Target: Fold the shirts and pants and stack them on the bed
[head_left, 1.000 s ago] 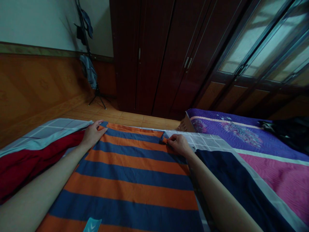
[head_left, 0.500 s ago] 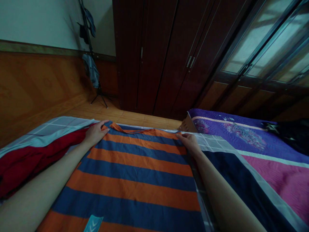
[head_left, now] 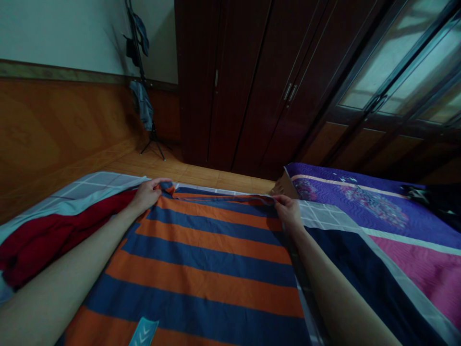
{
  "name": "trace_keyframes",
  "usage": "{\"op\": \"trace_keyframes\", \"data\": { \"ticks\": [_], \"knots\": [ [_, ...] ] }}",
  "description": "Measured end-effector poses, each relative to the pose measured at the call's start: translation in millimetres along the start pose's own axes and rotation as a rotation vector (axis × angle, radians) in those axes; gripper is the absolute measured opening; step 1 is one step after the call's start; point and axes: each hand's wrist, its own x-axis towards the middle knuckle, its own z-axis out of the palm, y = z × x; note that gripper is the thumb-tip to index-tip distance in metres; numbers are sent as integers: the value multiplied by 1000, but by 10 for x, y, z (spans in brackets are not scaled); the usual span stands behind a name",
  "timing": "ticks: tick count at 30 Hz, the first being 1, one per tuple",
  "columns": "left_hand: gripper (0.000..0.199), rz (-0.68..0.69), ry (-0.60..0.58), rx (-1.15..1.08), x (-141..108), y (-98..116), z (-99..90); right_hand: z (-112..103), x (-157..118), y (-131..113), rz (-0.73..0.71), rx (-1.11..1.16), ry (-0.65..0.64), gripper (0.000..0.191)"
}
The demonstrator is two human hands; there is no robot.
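The left hand (head_left: 146, 195) and the right hand (head_left: 288, 212) are pinching, each with a closed grip, the far edge of the orange-and-blue striped cloth (head_left: 212, 254), which is lying spread flat at six o'clock.

No words or numbers can be read; a small pale-blue fabric tag (head_left: 143, 332) on the orange-and-blue striped cloth (head_left: 212, 269) shows only white chevron marks.

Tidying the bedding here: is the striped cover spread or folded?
Spread: striped cover lies flat, far edge pinched by left hand and right hand.
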Motion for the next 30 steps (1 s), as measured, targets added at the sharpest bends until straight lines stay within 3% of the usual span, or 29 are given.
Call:
{"op": "trace_keyframes", "data": {
  "ticks": [4, 7, 9, 11, 13, 16, 18, 20, 22, 27, 28, 30],
  "knots": [
    [64, 1, -111, -36, -17, 76, 39, 27, -58, -116, 28, 158, -199, 11],
    [72, -127, -2, -30, -45, 171, 99, 44, -116, -191, 57, 228, -332, 17],
    [58, -193, 6, -62, -76, 272, 92, 16, -147, -245, 58, 262, -409, 14],
    [40, -187, -133, -166, -117, 400, 9, -64, -170, -304, 31, 301, -461, 8],
    [27, -134, -355, -256, -168, 534, -133, -187, -190, -361, -1, 354, -531, 10],
    [22, -88, -675, -271, -244, 680, -336, -373, -218, -409, 47, 388, -774, 14],
    [22, -127, -812, -245, -272, 712, -391, -443, -228, -404, 113, 364, -909, 13],
    [22, -164, -863, -213, -261, 685, -367, -441, -216, -363, 150, 345, -902, 13],
    [22, -155, -773, -154, -203, 603, -282, -369, -169, -284, 158, 371, -762, 14],
    [24, -92, 113, -18, 8, 202, -5, -59, 19, 21, 186, 393, -202, 6],
    [24, -93, 198, 5, 35, 110, 34, -12, 44, 79, 198, 368, -127, 4],
    [23, -92, 230, 45, 65, -45, 87, 47, 69, 170, 208, 306, -34, 7]
  ]
}}
